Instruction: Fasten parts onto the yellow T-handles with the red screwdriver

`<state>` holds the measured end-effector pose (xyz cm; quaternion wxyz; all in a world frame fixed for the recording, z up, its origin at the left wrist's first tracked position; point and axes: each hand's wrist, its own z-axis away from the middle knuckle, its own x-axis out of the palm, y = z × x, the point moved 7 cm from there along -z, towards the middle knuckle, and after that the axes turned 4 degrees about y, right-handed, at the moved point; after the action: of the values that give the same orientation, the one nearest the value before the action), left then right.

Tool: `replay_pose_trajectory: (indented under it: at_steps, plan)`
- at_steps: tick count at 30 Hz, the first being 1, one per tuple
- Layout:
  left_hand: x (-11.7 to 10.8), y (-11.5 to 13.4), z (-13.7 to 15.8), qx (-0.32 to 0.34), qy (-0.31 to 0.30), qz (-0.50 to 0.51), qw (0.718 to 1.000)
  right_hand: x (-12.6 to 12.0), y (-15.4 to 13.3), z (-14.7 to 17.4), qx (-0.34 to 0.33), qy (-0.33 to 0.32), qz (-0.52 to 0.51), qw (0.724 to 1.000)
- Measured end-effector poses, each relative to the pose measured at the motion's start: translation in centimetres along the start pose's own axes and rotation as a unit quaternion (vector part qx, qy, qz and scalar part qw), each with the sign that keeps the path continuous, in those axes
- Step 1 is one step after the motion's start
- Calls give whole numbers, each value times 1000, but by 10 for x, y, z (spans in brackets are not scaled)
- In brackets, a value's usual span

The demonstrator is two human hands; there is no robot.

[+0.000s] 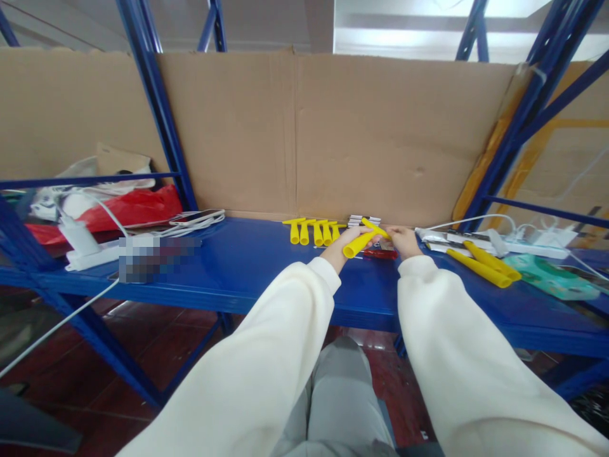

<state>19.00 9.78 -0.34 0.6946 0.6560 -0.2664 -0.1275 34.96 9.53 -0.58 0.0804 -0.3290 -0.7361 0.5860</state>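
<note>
My left hand [339, 249] clamps a yellow tube [358, 244]; my right hand [404, 240] pinches its thin yellow stick [375, 228] above the blue shelf [247, 266].

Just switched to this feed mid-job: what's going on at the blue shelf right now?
A person in cream sleeves works at the blue shelf. The left hand has its grip around a yellow tube, while the right hand pinches a thinner yellow piece at its top end. A row of yellow tubes lies behind, and two long yellow tubes lie to the right.
</note>
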Motion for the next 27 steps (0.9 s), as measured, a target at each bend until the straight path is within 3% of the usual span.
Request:
replay_pose_trajectory:
  at_steps: [3,7,17,23,25,27]
  plan:
    - [-3,-7,-2,-42,8,52,998,-1,10,-4,36,11,-85,996]
    - [-5,-12,-1,-66,15,78,995,3,18,-9,71,-5,-119,990]
    - [-7,-4,-1,-49,2,34,998,6,9,-5,23,-16,-75,997]
    - [-18,32,18,81,53,-127,987,2,-7,4,-22,-9,70,997]
    - [-27,46,30,143,88,-229,959,7,-16,11,-64,-36,181,981]
    - [-36,60,45,220,117,-347,904,18,-24,21,-110,-87,287,948]
